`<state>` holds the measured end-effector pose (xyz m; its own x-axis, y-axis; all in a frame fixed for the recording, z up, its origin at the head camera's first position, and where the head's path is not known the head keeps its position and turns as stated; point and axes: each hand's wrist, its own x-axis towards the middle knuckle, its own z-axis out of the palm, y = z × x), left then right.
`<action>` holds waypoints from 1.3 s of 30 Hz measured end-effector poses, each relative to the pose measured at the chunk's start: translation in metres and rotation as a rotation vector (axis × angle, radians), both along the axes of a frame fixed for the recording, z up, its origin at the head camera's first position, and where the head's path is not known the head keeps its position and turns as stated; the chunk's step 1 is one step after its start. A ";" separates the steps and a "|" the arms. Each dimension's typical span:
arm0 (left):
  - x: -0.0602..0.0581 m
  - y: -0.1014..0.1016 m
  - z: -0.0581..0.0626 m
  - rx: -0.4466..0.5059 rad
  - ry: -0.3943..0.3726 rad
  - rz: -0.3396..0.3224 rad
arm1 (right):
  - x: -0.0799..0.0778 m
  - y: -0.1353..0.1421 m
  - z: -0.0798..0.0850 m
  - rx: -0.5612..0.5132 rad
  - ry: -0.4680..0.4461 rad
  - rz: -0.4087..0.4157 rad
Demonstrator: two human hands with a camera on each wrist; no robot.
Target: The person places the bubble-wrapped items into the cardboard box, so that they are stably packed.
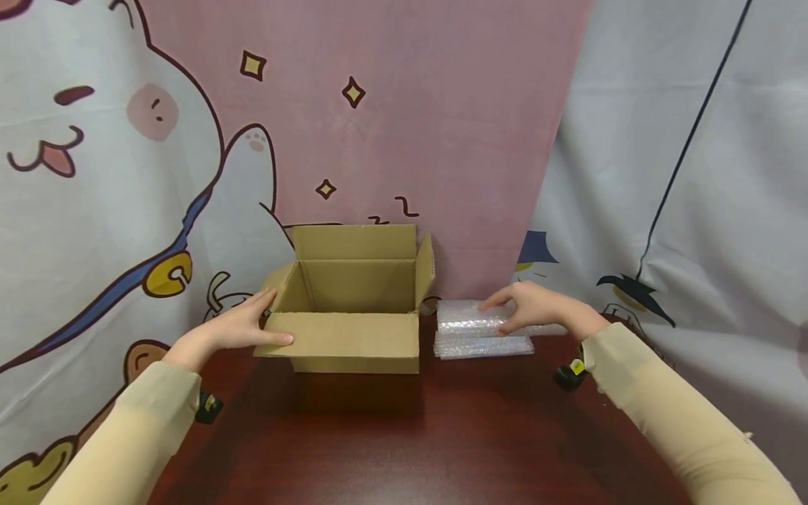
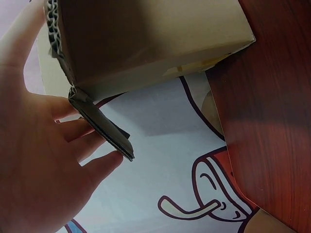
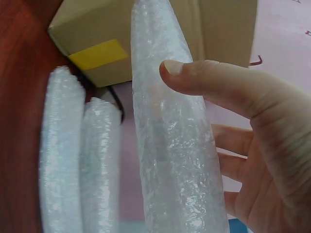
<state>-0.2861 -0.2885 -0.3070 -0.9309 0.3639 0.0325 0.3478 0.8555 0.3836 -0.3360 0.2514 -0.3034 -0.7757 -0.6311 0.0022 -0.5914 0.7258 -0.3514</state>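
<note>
An open cardboard box [image 1: 356, 363] stands on the table with its flaps spread. My left hand [image 1: 236, 328] rests at the box's left front corner, the thumb lying on the front flap [image 1: 353, 333]. In the left wrist view its fingers extend behind a side flap [image 2: 104, 128] and touch it. Right of the box, my right hand [image 1: 536, 308] holds a clear bubble wrap piece [image 3: 172, 141], thumb on one face and fingers on the other. Two more bubble wrap pieces [image 3: 60, 155] lie beside it in the right wrist view.
The dark red-brown table [image 1: 404, 442] extends in front of the box. A printed cloth [image 1: 442, 126] with cartoon figures hangs close behind the box and bubble wrap. Yellow tape [image 3: 99, 54] marks a lower edge of the box.
</note>
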 end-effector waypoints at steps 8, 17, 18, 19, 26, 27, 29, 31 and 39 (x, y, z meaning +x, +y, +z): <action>0.002 0.000 -0.002 0.002 -0.003 -0.002 | 0.001 0.004 0.029 0.014 0.031 -0.019; 0.003 0.002 -0.002 0.000 -0.005 -0.005 | -0.001 0.013 0.063 -0.009 0.031 -0.053; 0.002 0.002 -0.002 -0.001 -0.007 -0.002 | -0.002 0.014 0.066 -0.011 0.027 -0.059; 0.002 0.002 -0.002 -0.003 -0.007 -0.001 | -0.002 0.015 0.070 -0.013 0.023 -0.067; 0.001 0.003 -0.001 -0.013 -0.003 0.005 | -0.006 0.016 0.098 -0.020 0.032 -0.078; 0.001 0.004 0.000 -0.013 -0.002 0.006 | -0.006 0.015 0.102 -0.017 0.033 -0.083; 0.002 0.004 0.000 -0.015 0.000 0.006 | -0.006 0.013 0.111 -0.012 0.045 -0.080; 0.002 0.004 0.000 -0.016 0.004 0.003 | -0.004 0.011 0.120 -0.009 0.058 -0.084; 0.002 0.005 0.002 -0.017 0.009 0.001 | 0.003 0.000 0.147 -0.016 0.105 -0.078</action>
